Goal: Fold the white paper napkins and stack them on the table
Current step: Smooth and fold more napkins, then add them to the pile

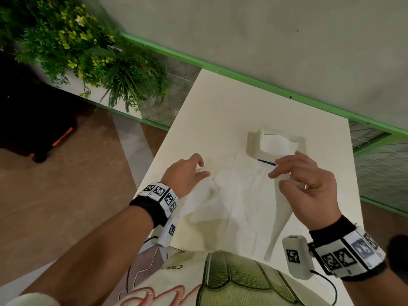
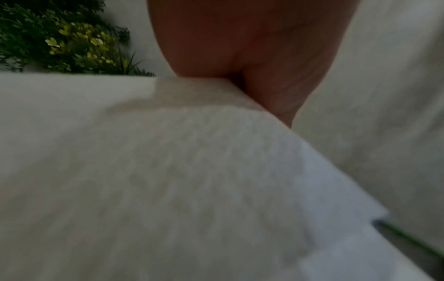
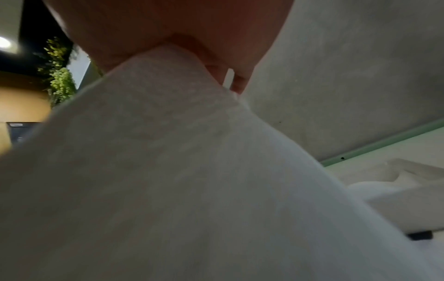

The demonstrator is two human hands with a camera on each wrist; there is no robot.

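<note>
A white paper napkin (image 1: 238, 195) lies spread and creased on the cream table (image 1: 220, 111), in front of a white napkin holder (image 1: 256, 146) with more napkins in it. My left hand (image 1: 187, 173) pinches the napkin's left edge and lifts it. My right hand (image 1: 306, 180) pinches the right edge, which hangs down in a long fold. In the left wrist view the napkin (image 2: 192, 190) fills the frame under my fingers (image 2: 240, 47). The right wrist view shows the napkin (image 3: 168, 171) gripped between my fingers (image 3: 168, 24), with the holder (image 3: 408, 190) at right.
A green rail (image 1: 242, 78) runs along the grey wall behind the table. Leafy plants (image 1: 77, 47) stand at the far left, above a brown floor. A small dark item (image 1: 266, 162) lies at the holder's base. The table's left edge is close to my left wrist.
</note>
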